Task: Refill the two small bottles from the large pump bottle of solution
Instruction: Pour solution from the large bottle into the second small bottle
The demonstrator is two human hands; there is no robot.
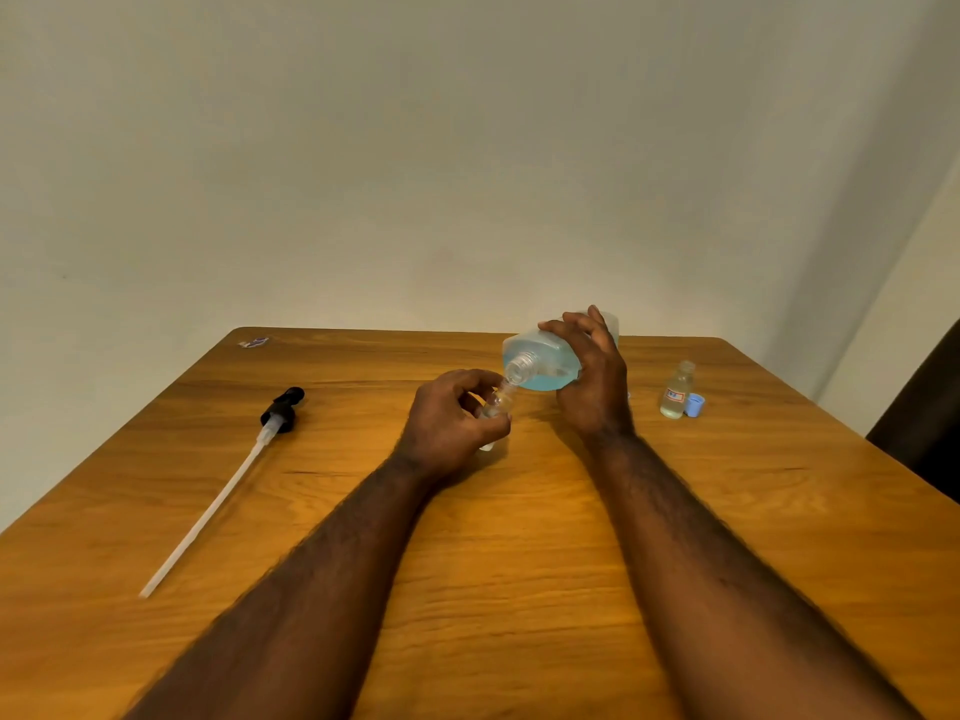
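Right hand (592, 376) gripping tipped large bottle (545, 358), mouth over small bottle (496, 405) pinched in left hand (452, 423), second small bottle (677, 391) near desk's (519, 537) far right corner, pump (228, 475) lying near left edge

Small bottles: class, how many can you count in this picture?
2. One small bottle is held in the left hand under the tilted large bottle; the second small bottle stands on the table at the right, beside a blue cap. None seems hidden.

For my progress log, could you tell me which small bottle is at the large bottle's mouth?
The small bottle gripped in the left hand, under the large bottle. The other small bottle stands untouched at right, beside a blue cap.
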